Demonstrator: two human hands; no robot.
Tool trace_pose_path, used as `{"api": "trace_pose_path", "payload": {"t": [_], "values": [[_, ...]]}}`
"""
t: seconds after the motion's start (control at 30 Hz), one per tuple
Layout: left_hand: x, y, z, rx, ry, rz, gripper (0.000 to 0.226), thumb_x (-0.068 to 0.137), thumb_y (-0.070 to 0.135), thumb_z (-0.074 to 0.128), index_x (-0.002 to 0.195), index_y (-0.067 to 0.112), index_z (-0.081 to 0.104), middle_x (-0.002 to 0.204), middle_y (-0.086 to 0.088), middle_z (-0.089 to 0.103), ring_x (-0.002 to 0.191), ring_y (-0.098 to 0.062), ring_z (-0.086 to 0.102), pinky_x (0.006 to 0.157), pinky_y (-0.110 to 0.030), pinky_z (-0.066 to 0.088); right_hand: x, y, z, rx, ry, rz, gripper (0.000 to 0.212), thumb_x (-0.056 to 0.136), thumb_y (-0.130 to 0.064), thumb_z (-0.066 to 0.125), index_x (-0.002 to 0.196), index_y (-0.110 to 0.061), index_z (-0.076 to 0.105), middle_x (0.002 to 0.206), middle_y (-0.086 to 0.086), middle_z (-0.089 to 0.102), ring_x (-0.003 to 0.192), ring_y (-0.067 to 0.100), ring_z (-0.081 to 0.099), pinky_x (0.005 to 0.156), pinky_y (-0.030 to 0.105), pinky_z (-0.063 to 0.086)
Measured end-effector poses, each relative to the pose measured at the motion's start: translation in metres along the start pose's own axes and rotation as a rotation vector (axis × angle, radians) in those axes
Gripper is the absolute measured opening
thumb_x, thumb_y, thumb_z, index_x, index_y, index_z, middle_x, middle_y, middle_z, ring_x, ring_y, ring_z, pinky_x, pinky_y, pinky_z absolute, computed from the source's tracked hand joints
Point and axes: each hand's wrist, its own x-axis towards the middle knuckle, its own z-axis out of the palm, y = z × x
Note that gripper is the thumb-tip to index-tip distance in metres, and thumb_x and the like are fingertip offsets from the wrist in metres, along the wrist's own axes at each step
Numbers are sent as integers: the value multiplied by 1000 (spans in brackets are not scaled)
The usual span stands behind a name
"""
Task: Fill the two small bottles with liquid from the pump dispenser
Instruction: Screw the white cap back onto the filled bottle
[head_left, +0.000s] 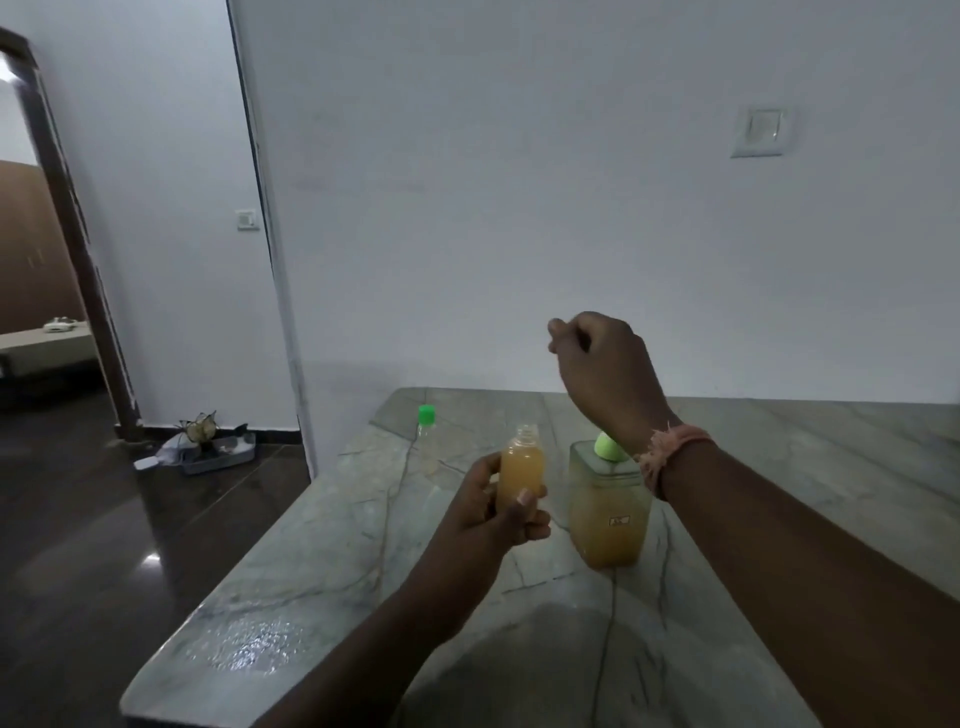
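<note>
My left hand (488, 514) grips a small uncapped bottle (521, 467), upright and nearly full of orange liquid, just left of the pump dispenser (608, 512). The dispenser is a squarish clear container of orange liquid with a pale green pump top (609, 447). My right hand (602, 364) is raised above and behind the dispenser with its fingers curled. Nothing shows in that hand, and the inside of the fist is hidden. A second small clear bottle (427, 441) with a green cap stands farther back on the left, apart from both hands.
Everything stands on a grey-green stone counter (311, 571) whose left edge drops to a dark glossy floor. A wet patch (244, 644) glistens near the front left corner. A white wall runs behind, and a tray of clutter (213, 447) lies on the floor.
</note>
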Motion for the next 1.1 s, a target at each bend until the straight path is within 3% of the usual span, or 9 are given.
{"api": "trace_pose_path", "payload": {"t": [0.1, 0.23, 0.37, 0.53, 0.6, 0.73, 0.87, 0.97, 1.1], "values": [[-17, 3, -10, -18, 68, -3, 47, 87, 36, 66, 131, 33, 47, 125, -10, 61, 103, -23, 72, 93, -42, 60, -20, -18, 13, 58, -100, -86, 31, 102, -35, 50, 89, -14, 70, 79, -9, 68, 57, -3, 54, 56, 21, 43], [-33, 4, -25, 18, 208, 17, 43, 93, 24, 64, 133, 25, 47, 129, -9, 56, 105, -26, 72, 92, -42, 60, -45, -19, 38, 46, -223, -51, 21, 99, -33, 55, 89, -17, 65, 77, -10, 64, 68, 7, 60, 63, 26, 49], [-43, 0, -42, 148, 296, 19, 34, 94, 22, 66, 122, 35, 49, 125, -4, 58, 106, -22, 70, 93, -40, 60, -73, 14, 72, -114, -426, 103, 20, 97, -35, 55, 91, -17, 61, 90, 1, 66, 85, 21, 63, 74, 35, 52], [-48, -10, -46, 433, 377, -33, 41, 95, 30, 67, 130, 32, 46, 125, 5, 60, 109, -7, 62, 96, -41, 56, -98, 44, 105, -284, -637, 188, 52, 92, -53, 58, 128, -17, 51, 127, 7, 51, 107, 26, 59, 89, 39, 51], [-47, -11, -44, 438, 403, -60, 44, 94, 29, 68, 132, 31, 46, 126, 5, 60, 111, -8, 62, 97, -40, 56, -101, 50, 113, -304, -635, 166, 53, 91, -53, 58, 132, -20, 50, 129, 5, 48, 108, 24, 59, 89, 38, 52], [-45, -11, -47, 422, 449, -104, 44, 92, 29, 70, 130, 30, 47, 123, 4, 63, 108, -9, 64, 98, -42, 55, -106, 57, 121, -302, -559, 94, 27, 93, -46, 56, 112, -27, 59, 113, -1, 56, 92, 17, 60, 83, 39, 54], [-46, -12, -46, 434, 449, -111, 46, 91, 28, 71, 131, 31, 47, 123, 5, 63, 109, -9, 64, 96, -38, 57, -106, 60, 117, -42, -492, 66, 10, 95, -37, 58, 102, -29, 58, 99, -7, 60, 86, 10, 58, 79, 36, 55], [-48, -14, -44, 484, 449, -114, 41, 92, 28, 70, 124, 37, 45, 111, 17, 61, 97, 5, 63, 83, -20, 54, -107, 53, 108, 188, -454, 57, 17, 98, -29, 59, 115, -29, 59, 102, -12, 64, 85, 4, 63, 76, 27, 57], [-47, -15, -43, 536, 451, -130, 43, 92, 32, 69, 124, 39, 41, 112, 21, 54, 98, 2, 59, 79, -18, 50, -107, 40, 101, 352, -422, 87, 26, 93, -29, 67, 116, -30, 56, 100, -16, 66, 82, 2, 69, 74, 21, 58]]}}
